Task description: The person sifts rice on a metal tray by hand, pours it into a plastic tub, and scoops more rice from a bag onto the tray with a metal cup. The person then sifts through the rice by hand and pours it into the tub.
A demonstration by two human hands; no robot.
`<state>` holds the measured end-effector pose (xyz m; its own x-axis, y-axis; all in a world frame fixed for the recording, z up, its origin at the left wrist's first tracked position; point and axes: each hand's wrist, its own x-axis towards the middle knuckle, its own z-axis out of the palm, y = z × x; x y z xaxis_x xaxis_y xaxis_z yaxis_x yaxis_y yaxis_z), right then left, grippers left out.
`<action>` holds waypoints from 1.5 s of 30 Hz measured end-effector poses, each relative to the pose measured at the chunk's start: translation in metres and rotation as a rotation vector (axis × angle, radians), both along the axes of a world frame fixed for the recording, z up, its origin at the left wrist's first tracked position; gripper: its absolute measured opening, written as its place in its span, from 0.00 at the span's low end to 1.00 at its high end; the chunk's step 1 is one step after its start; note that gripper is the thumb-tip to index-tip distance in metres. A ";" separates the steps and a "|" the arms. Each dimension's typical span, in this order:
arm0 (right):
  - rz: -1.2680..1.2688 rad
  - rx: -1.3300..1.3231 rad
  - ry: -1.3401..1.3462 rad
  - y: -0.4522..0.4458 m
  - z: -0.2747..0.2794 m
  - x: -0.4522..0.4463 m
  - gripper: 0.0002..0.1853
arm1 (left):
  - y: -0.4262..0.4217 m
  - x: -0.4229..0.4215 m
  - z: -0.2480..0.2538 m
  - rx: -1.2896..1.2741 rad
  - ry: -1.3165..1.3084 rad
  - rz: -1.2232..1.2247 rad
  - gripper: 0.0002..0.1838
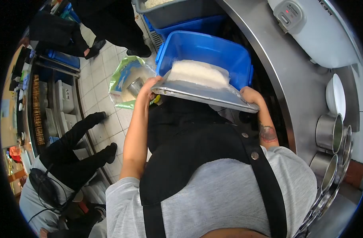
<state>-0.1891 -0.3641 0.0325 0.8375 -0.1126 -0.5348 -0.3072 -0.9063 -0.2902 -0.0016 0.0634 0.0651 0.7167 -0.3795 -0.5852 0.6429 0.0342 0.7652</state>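
Observation:
A metal tray point(205, 93) is tilted toward a blue bin point(205, 47), its near edge raised at my waist. White grainy stuff, like flour or crumbs point(197, 73), lies heaped at the tray's far side and in the bin. My left hand point(149, 88) is closed round the tray's left end. At its right end my right hand point(251, 96) grips the rim. Left of the tray, a green-edged bag point(128, 102) on the floor holds pale powder and a metal scoop or cup point(135, 86).
A steel counter point(269, 55) curves along the right, with a white rice cooker point(316, 35), a white bowl point(335, 95) and metal pots point(328, 133). A grey bin point(169, 14) stands beyond the blue one. People in black trousers stand at the upper left and lower left.

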 end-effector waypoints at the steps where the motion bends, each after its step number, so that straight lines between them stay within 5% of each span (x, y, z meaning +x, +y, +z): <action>1: -0.003 -0.003 0.012 0.001 0.000 0.001 0.16 | -0.001 -0.003 0.002 -0.043 -0.014 0.043 0.18; 5: 0.059 -0.031 0.043 0.008 0.024 0.000 0.16 | 0.005 -0.005 -0.006 -0.019 -0.034 -0.044 0.18; 8: -0.117 0.050 -0.002 0.002 0.049 0.004 0.17 | -0.005 -0.012 0.015 0.091 -0.155 -0.050 0.19; 12: -0.181 0.111 -0.273 -0.004 0.038 -0.001 0.17 | -0.013 -0.008 0.033 0.188 -0.339 0.005 0.19; 13: -0.081 0.051 0.092 0.008 0.073 0.013 0.17 | -0.007 0.002 0.031 0.208 -0.200 -0.119 0.18; 16: 0.092 0.095 0.110 0.000 0.047 0.009 0.14 | -0.005 -0.008 0.035 -0.022 0.046 -0.013 0.17; 17: -0.022 0.126 0.054 -0.003 0.041 0.003 0.14 | -0.005 -0.001 0.029 -0.029 0.081 -0.064 0.15; 20: 0.010 0.139 0.152 -0.009 0.035 0.001 0.14 | -0.002 -0.005 0.013 -0.091 0.037 0.011 0.12; 24: -0.092 0.156 0.168 0.003 0.047 0.000 0.15 | -0.008 -0.012 0.030 0.050 0.017 -0.046 0.12; 30: -0.229 0.202 -0.070 0.006 0.002 -0.011 0.20 | 0.009 -0.015 0.011 0.084 -0.022 -0.140 0.18; 33: -0.202 0.258 -0.121 0.030 0.039 -0.010 0.20 | 0.017 -0.020 0.016 0.107 -0.007 -0.296 0.29; 37: -0.149 0.216 -0.154 0.030 0.022 -0.011 0.21 | 0.026 -0.027 0.026 0.161 -0.051 -0.404 0.35; 45: -0.076 0.064 -0.311 0.033 0.013 -0.013 0.20 | 0.027 -0.042 0.033 0.281 -0.121 -0.400 0.35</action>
<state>-0.2023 -0.3313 0.0456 0.9525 -0.1551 -0.2622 -0.2605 -0.8611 -0.4367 -0.0441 0.0904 0.0979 0.6166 -0.4779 -0.6256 0.4692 -0.4150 0.7795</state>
